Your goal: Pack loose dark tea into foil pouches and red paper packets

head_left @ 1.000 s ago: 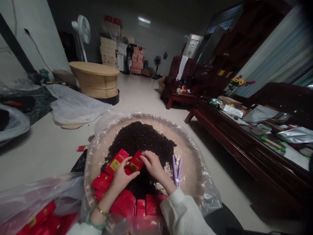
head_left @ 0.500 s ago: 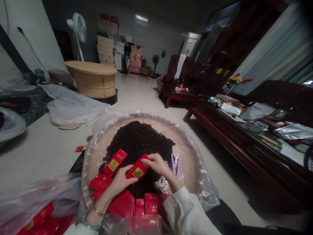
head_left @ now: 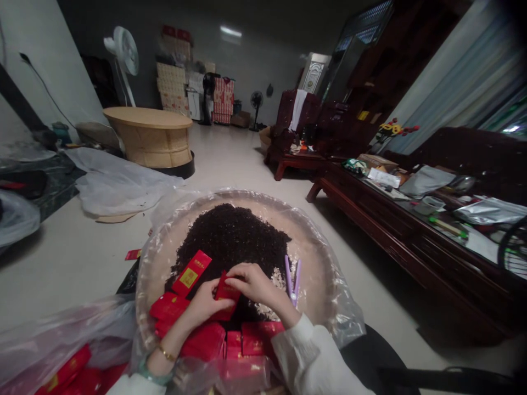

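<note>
A red packet [head_left: 227,295] is held between both hands over a dark heap of loose tea-like leaves [head_left: 230,233]. My left hand [head_left: 205,302] grips its left side, thumb across the front. At its top edge, the fingers of my right hand [head_left: 252,281] are closed on the packet, hiding part of it. Another red packet with a gold square [head_left: 192,273] lies on the heap, left of my hands. More red packets [head_left: 203,341] are piled along the near side of the round tray [head_left: 319,269]. To the right of the heap rests a purple V-shaped tool [head_left: 293,280].
Clear plastic film [head_left: 348,312] covers the tray's rim. A plastic bag with red packets [head_left: 78,367] sits at lower left. On the right runs a long dark wooden table [head_left: 370,219] bearing clutter. Beyond the tray stand a round wicker drum-shaped stand [head_left: 150,137] and a white fan [head_left: 125,50].
The packet in my hands has turned more upright, its gold square now out of sight. My right hand has moved slightly left and down, closer to my left hand.
</note>
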Demonstrator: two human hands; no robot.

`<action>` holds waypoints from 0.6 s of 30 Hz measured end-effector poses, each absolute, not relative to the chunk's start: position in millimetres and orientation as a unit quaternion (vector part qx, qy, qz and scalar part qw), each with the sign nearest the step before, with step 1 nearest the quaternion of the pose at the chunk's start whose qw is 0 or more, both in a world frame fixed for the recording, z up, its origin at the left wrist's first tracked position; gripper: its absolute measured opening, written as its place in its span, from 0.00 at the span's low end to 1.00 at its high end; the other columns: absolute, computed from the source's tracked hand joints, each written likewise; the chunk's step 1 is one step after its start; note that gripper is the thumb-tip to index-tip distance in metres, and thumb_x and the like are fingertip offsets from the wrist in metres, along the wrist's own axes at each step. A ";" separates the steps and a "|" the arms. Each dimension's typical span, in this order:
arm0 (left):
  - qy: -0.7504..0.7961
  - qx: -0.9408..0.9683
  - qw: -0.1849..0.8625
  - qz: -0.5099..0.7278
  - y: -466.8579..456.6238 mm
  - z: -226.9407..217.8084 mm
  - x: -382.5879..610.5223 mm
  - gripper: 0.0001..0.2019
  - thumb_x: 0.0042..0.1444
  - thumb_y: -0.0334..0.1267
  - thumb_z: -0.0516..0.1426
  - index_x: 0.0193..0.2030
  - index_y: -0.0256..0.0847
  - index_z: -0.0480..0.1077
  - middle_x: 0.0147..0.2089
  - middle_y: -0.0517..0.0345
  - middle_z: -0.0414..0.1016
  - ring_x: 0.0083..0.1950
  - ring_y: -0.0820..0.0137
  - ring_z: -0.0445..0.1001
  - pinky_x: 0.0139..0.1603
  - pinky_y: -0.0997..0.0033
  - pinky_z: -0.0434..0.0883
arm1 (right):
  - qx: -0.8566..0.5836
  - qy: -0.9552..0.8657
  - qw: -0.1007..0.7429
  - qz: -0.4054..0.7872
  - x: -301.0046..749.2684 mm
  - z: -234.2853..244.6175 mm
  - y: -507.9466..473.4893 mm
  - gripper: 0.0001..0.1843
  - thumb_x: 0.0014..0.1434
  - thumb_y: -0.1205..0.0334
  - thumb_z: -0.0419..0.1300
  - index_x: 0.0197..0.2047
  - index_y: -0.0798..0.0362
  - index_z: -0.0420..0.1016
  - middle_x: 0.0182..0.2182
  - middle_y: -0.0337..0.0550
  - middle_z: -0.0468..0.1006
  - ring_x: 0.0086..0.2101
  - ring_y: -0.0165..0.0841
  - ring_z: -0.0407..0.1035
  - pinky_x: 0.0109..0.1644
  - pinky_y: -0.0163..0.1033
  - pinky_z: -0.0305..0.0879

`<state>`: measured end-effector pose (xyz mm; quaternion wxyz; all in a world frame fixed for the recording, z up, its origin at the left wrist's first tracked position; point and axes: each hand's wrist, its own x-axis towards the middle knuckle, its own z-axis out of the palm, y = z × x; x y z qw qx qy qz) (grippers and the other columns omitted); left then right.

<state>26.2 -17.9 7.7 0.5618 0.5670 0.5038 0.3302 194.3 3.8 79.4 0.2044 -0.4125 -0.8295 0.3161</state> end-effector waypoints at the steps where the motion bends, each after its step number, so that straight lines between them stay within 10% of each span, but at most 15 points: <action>1: 0.503 0.561 0.563 0.339 -17.7 7.6 26.5 0.20 0.35 0.35 0.64 0.40 0.34 0.74 0.38 0.54 0.81 0.41 0.61 0.76 0.44 0.64 0.71 | -0.418 -0.836 0.212 0.285 195.7 82.6 2.8 0.08 0.61 0.63 0.59 0.36 0.53 0.80 0.34 0.42 0.81 0.36 0.31 0.72 0.42 0.33 0.62; 11: 0.500 0.570 0.558 0.337 -21.7 9.9 29.9 0.17 0.35 0.35 0.63 0.37 0.36 0.76 0.34 0.57 0.80 0.36 0.64 0.75 0.39 0.69 0.70 | -0.427 -0.859 0.174 0.224 197.7 77.9 -7.0 0.06 0.61 0.63 0.60 0.35 0.52 0.79 0.29 0.40 0.79 0.32 0.31 0.71 0.39 0.33 0.60; 15: 0.496 0.582 0.556 0.325 -20.9 8.1 31.1 0.15 0.36 0.35 0.63 0.35 0.36 0.76 0.32 0.57 0.80 0.35 0.64 0.75 0.39 0.68 0.70 | -0.506 -0.811 0.269 0.115 192.9 76.5 -10.1 0.24 0.56 0.49 0.64 0.50 0.55 0.72 0.40 0.49 0.77 0.41 0.38 0.70 0.42 0.38 0.64; 18: 0.486 0.611 0.540 0.314 -20.9 7.3 33.2 0.10 0.37 0.36 0.62 0.30 0.36 0.76 0.30 0.56 0.79 0.35 0.62 0.75 0.40 0.67 0.71 | -0.516 -0.830 0.202 0.060 184.6 70.9 -8.2 0.26 0.57 0.39 0.59 0.43 0.55 0.76 0.37 0.49 0.77 0.38 0.38 0.72 0.36 0.37 0.62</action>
